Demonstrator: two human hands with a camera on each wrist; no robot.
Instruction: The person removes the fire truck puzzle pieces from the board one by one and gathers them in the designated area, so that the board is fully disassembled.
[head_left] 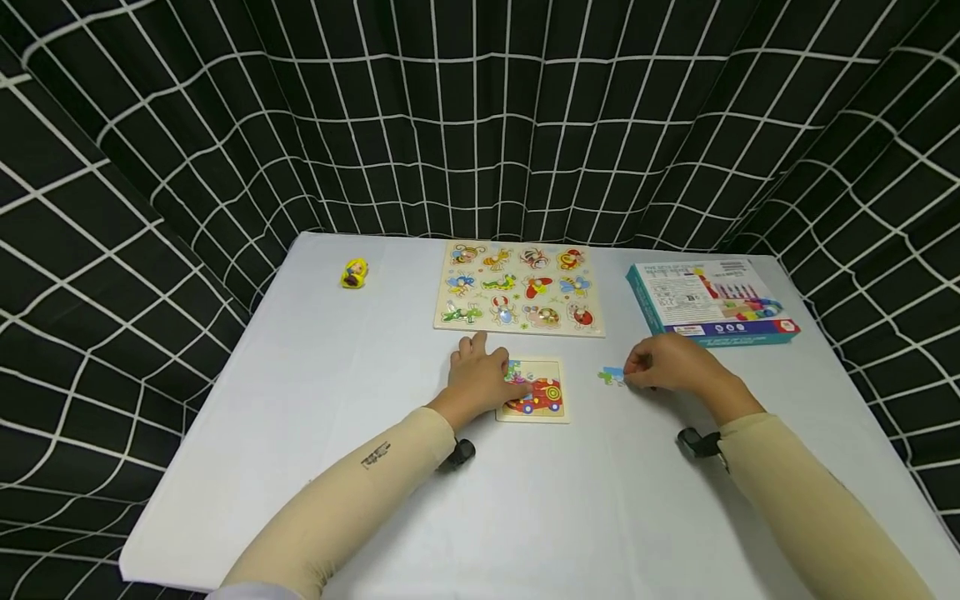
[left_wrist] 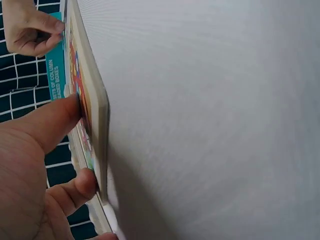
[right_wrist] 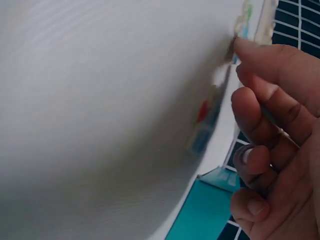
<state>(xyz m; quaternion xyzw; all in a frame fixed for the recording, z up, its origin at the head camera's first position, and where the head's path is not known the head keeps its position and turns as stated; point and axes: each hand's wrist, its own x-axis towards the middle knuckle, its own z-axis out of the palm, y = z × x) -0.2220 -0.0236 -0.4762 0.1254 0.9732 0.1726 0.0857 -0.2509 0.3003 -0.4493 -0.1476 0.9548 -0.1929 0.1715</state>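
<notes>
A small wooden jigsaw board (head_left: 564, 390) with a red car picture lies on the white table. My left hand (head_left: 480, 373) rests over its left side, thumb (left_wrist: 62, 117) on the picture and another fingertip close to the board's edge. To the right of the board, my right hand (head_left: 671, 362) pinches a blue and green jigsaw piece (head_left: 611, 375) between thumb and index finger; its other fingers curl loosely. Below that hand, in the right wrist view, another piece (right_wrist: 204, 127) with red and blue on it lies on the table, blurred.
Behind the small board lies a larger wooden insect puzzle (head_left: 517, 290). A teal box (head_left: 712, 302) sits at the back right. At the back left is a small yellow toy (head_left: 355, 273). Black cloth (head_left: 480, 100) with a white grid surrounds the table.
</notes>
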